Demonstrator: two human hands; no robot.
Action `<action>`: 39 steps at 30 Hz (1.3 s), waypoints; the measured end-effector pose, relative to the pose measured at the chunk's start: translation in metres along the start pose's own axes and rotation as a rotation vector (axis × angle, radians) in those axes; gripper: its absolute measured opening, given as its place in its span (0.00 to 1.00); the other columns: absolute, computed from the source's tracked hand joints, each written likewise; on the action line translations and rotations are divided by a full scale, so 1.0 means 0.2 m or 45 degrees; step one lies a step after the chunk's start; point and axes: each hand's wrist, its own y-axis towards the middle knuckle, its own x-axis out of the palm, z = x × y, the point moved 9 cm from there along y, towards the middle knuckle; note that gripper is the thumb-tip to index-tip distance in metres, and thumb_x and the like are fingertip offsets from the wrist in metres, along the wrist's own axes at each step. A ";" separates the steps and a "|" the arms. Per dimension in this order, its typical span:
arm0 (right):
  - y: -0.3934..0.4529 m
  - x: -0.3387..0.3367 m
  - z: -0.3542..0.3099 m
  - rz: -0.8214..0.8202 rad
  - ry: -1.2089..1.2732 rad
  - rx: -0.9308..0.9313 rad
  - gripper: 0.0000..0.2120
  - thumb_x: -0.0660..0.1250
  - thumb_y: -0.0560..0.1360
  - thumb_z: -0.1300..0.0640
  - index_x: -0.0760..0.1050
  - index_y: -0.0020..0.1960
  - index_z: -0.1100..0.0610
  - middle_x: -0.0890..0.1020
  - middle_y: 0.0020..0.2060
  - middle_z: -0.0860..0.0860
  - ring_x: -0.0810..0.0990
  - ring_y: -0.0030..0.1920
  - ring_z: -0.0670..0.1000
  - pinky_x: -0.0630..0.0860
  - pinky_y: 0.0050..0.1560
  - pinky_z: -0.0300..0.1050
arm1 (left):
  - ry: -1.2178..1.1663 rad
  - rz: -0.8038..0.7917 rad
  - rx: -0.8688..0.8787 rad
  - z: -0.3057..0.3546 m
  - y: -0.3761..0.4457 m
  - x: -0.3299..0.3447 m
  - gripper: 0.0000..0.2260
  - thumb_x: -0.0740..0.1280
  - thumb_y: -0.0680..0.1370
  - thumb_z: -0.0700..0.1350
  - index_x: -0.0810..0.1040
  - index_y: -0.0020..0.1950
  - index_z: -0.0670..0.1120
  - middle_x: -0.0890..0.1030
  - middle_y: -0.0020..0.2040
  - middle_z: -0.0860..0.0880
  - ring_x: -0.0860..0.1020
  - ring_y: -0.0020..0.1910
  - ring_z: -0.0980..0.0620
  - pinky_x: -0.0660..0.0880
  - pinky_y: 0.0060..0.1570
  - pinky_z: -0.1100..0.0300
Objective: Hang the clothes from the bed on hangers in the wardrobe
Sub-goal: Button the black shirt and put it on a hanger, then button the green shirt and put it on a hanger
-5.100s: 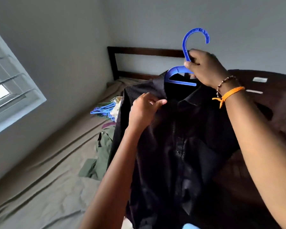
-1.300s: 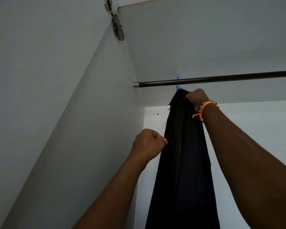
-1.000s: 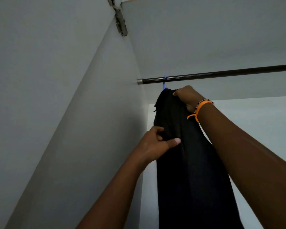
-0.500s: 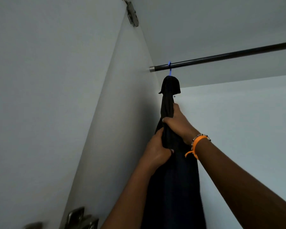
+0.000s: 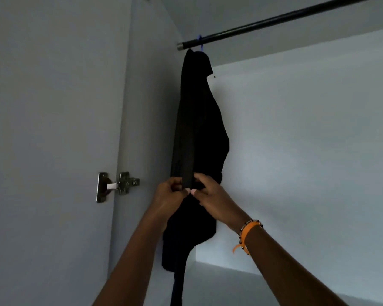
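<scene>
A black shirt (image 5: 199, 120) hangs edge-on from the dark wardrobe rail (image 5: 274, 21) at its left end, close to the side wall. Only the hook of its blue hanger (image 5: 200, 41) shows over the rail; the hanger's body is hidden inside the shirt. My left hand (image 5: 169, 195) and my right hand (image 5: 210, 195) meet at the shirt's front edge, about midway down, and both pinch the dark front strip between thumb and fingers. An orange band and a bead bracelet sit on my right wrist.
The wardrobe's white back wall (image 5: 307, 140) and floor (image 5: 241, 281) lie to the right of the shirt. The open door on the left carries a metal hinge (image 5: 117, 186). The rest of the rail to the right holds nothing.
Both hands have slid down the shirt from near its collar to its middle. My view has dropped lower, so the door hinge and wardrobe floor show now.
</scene>
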 end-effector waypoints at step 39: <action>-3.43 1.98 -2.45 -1.236 1.125 0.630 0.16 0.58 0.76 0.70 0.73 0.36 0.54 0.77 0.32 0.50 0.76 0.27 0.39 0.70 0.28 0.32 | -0.063 1.455 -0.928 0.31 -4.48 -1.90 0.12 0.61 0.78 0.34 0.78 0.38 0.45 0.78 0.25 0.52 0.76 0.25 0.59 0.73 0.28 0.67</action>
